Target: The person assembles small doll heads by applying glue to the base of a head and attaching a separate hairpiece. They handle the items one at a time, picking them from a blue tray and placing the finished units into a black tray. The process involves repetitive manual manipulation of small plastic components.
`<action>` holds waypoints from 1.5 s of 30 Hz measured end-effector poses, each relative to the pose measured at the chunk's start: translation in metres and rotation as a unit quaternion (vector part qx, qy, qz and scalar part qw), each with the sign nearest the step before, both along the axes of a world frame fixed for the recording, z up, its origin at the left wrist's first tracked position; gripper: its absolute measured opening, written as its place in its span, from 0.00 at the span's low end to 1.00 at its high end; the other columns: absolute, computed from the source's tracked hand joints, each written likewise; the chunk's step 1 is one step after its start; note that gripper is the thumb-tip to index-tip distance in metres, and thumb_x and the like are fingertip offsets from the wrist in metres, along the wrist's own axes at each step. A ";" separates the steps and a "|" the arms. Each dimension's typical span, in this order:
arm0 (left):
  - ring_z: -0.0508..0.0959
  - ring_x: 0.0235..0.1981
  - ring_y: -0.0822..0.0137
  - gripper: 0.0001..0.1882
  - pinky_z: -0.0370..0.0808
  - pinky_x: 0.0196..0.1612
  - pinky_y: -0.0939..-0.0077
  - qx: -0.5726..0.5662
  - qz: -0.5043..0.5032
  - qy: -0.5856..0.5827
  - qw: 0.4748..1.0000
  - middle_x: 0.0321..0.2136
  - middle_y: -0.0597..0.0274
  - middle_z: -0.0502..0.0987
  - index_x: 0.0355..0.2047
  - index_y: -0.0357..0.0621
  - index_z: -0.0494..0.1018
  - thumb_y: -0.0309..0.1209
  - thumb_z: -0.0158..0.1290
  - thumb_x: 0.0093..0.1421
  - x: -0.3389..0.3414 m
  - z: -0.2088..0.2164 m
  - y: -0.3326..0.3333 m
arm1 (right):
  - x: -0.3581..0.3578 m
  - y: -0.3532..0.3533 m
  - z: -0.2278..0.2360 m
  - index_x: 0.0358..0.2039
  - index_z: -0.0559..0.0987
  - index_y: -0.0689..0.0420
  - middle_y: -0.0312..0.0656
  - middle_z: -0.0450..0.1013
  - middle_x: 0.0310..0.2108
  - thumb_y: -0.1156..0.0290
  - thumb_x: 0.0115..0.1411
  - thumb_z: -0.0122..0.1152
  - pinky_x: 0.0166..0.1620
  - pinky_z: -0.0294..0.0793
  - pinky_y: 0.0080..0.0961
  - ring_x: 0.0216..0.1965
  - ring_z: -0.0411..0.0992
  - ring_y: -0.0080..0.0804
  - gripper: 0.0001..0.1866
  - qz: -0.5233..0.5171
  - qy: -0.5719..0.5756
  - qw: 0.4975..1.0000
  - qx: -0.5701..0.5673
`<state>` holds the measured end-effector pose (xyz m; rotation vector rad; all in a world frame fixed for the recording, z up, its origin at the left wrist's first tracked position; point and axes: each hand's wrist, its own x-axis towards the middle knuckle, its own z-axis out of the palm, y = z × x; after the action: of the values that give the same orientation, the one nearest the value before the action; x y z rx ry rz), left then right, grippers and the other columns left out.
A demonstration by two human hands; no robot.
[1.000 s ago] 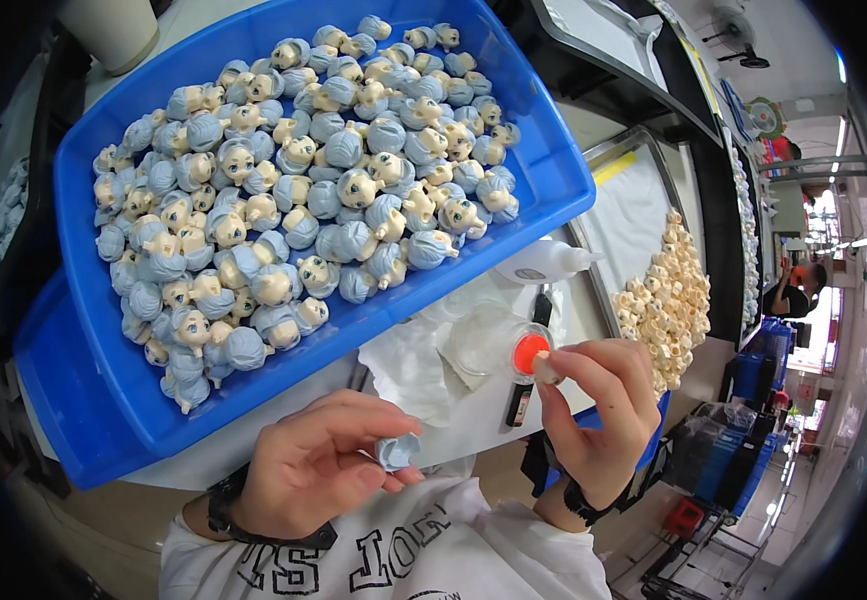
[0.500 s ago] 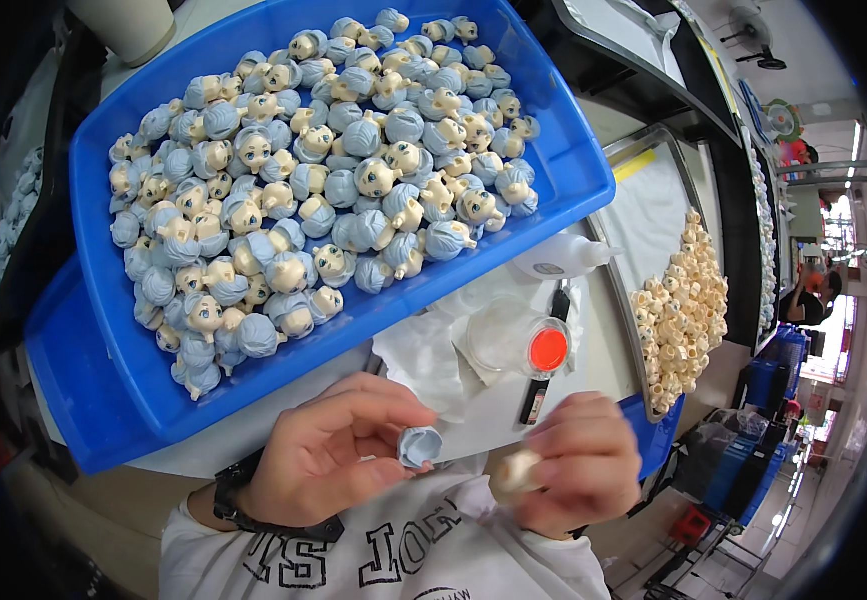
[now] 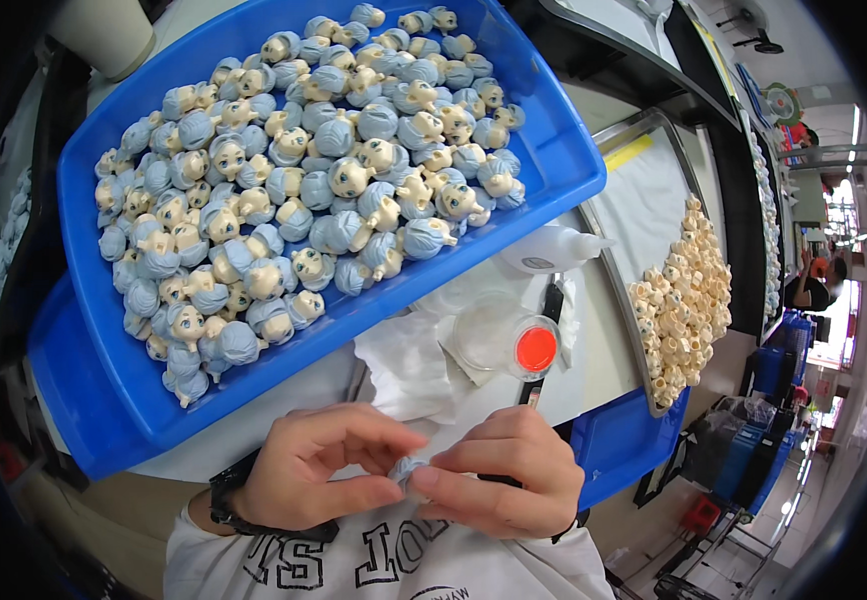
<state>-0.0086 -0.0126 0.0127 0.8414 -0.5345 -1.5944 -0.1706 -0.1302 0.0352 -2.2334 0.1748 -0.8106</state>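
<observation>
Low in front of my shirt, both hands meet at a small light-blue doll hair piece [image 3: 405,467]. My left hand [image 3: 314,468] pinches it between thumb and fingertips. My right hand [image 3: 510,472] is closed, its thumb and forefinger pressed against the piece's right side. The cream doll head part it carried a moment ago is hidden by the fingers now. Beyond my hands, a large blue bin [image 3: 354,278] holds many doll heads [image 3: 349,178] with light-blue hair and cream faces.
A metal tray [image 3: 622,290] at right carries a heap of cream doll parts [image 3: 682,310]. Between bin and tray are a white squeeze bottle [image 3: 554,250], a clear jar [image 3: 484,335] with a red-orange disc [image 3: 536,349], and white tissue [image 3: 404,365]. Another blue bin [image 3: 619,440] sits beneath.
My right hand has moved left, bringing the cream head part to the blue hair piece in my left hand. The fingers of both hands now meet there. The view has shifted slightly.
</observation>
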 end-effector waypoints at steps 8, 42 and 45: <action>0.72 0.35 0.72 0.15 0.70 0.39 0.80 -0.039 0.003 -0.051 0.998 0.35 0.54 0.72 0.39 0.31 0.67 0.28 0.54 0.55 -0.004 -0.005 0.003 | -0.001 0.010 -0.001 0.32 0.78 0.62 0.37 0.70 0.23 0.68 0.36 0.72 0.24 0.65 0.20 0.22 0.67 0.28 0.21 -0.030 0.007 0.998 0.058; 0.71 0.30 0.78 0.27 0.68 0.33 0.86 -0.017 -0.088 -0.062 0.994 0.32 0.61 0.72 0.46 0.31 0.61 0.38 0.55 0.55 -0.006 0.000 0.000 | -0.002 0.027 -0.008 0.28 0.77 0.55 0.31 0.67 0.23 0.61 0.34 0.66 0.28 0.55 0.24 0.23 0.62 0.26 0.19 -0.160 -0.005 0.979 -0.128; 0.72 0.36 0.74 0.23 0.69 0.39 0.80 -0.005 -0.121 -0.057 0.991 0.34 0.60 0.71 0.42 0.31 0.65 0.35 0.57 0.52 -0.002 0.001 -0.001 | -0.004 0.023 -0.005 0.30 0.76 0.55 0.30 0.67 0.25 0.61 0.34 0.67 0.28 0.55 0.25 0.23 0.63 0.26 0.20 -0.132 0.024 0.981 -0.140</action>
<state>-0.0109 -0.0137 0.0137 0.8901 -0.7481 -1.7700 -0.1741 -0.1072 0.0305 -2.5320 0.4092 -0.9718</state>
